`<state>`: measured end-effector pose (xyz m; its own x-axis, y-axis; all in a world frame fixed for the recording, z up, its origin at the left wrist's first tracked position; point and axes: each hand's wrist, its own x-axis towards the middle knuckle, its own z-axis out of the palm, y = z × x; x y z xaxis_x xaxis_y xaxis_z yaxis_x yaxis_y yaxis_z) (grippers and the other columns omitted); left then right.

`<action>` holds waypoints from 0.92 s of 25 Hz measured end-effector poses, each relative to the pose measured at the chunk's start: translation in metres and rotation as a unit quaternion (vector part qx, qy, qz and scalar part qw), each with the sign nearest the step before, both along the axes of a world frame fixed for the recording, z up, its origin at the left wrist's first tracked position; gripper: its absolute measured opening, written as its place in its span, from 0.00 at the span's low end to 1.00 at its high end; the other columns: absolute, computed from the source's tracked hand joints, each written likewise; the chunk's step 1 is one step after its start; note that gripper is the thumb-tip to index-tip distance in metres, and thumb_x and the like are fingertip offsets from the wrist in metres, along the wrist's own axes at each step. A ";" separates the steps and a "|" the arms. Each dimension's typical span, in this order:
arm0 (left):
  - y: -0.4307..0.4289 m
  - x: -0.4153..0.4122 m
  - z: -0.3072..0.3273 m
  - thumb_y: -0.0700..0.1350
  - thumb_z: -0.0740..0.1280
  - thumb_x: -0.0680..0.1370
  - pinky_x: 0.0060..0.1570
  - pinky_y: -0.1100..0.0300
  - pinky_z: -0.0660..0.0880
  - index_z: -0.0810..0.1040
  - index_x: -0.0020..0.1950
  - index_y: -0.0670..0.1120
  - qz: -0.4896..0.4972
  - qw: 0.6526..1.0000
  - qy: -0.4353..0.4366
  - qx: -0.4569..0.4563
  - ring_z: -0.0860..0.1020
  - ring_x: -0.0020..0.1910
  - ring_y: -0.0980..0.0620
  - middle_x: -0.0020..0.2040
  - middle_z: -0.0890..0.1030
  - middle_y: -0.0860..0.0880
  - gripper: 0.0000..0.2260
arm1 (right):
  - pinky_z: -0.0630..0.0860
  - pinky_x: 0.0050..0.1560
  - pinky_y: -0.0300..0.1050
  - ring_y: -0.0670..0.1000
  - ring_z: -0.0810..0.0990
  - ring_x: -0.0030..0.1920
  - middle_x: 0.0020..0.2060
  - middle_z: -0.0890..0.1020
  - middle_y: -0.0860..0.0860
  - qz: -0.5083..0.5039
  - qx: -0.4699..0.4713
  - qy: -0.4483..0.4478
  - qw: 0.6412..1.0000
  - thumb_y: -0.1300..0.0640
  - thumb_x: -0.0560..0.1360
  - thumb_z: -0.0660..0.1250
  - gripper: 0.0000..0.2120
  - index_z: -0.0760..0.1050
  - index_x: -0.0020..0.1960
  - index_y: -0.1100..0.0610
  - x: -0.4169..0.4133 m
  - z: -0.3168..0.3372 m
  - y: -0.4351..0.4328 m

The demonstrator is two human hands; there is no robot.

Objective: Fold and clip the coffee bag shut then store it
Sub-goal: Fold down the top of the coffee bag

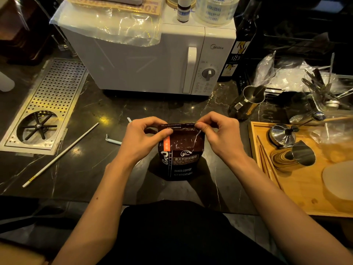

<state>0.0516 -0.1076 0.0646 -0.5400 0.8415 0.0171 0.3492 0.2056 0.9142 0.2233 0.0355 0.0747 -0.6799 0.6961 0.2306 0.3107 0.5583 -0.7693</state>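
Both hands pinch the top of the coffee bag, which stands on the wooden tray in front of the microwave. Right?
Not quite. In the head view the coffee bag, pinched by the left hand and right hand, stands on the dark counter; the wooden tray sits to its right.

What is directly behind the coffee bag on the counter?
Behind the coffee bag is bare dark counter, then the white microwave. The strip right behind the bag is hidden.

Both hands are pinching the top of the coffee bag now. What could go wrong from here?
1. The clip lies on the counter left of the left hand; reaching for it means releasing one corner, so the fold in the coffee bag may spring open.
2. The bag stands upright, held only at its top by the left and right hand; a sideways tug could tip it.
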 end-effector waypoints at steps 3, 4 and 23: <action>0.000 0.000 -0.004 0.44 0.74 0.73 0.50 0.55 0.80 0.83 0.45 0.52 0.011 1.000 -0.005 0.006 0.83 0.45 0.53 0.44 0.84 0.54 0.04 | 0.78 0.45 0.40 0.46 0.80 0.41 0.36 0.82 0.44 -0.011 -0.055 0.023 0.998 0.60 0.74 0.71 0.00 0.81 0.45 0.57 0.002 -0.004 -0.004; 0.000 0.001 -0.005 0.43 0.74 0.73 0.51 0.55 0.80 0.82 0.45 0.53 0.016 1.000 0.001 0.010 0.82 0.45 0.53 0.43 0.84 0.55 0.05 | 0.79 0.46 0.42 0.46 0.81 0.41 0.37 0.82 0.44 -0.010 -0.080 0.029 0.996 0.60 0.74 0.71 0.02 0.81 0.46 0.56 0.003 -0.005 -0.005; 0.008 0.022 -0.019 0.39 0.75 0.71 0.48 0.54 0.81 0.84 0.43 0.51 0.056 0.987 -0.150 0.032 0.84 0.45 0.51 0.43 0.85 0.47 0.06 | 0.82 0.53 0.54 0.54 0.85 0.50 0.47 0.85 0.57 0.028 -0.267 0.061 0.961 0.63 0.74 0.71 0.07 0.80 0.52 0.60 0.009 -0.027 -0.008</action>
<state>0.0735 -0.0995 0.0457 -0.6179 0.7790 -0.1065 0.0393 0.1659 0.9854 0.2327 0.0274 0.0477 -0.7098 0.7009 -0.0704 0.1822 0.0862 -0.9795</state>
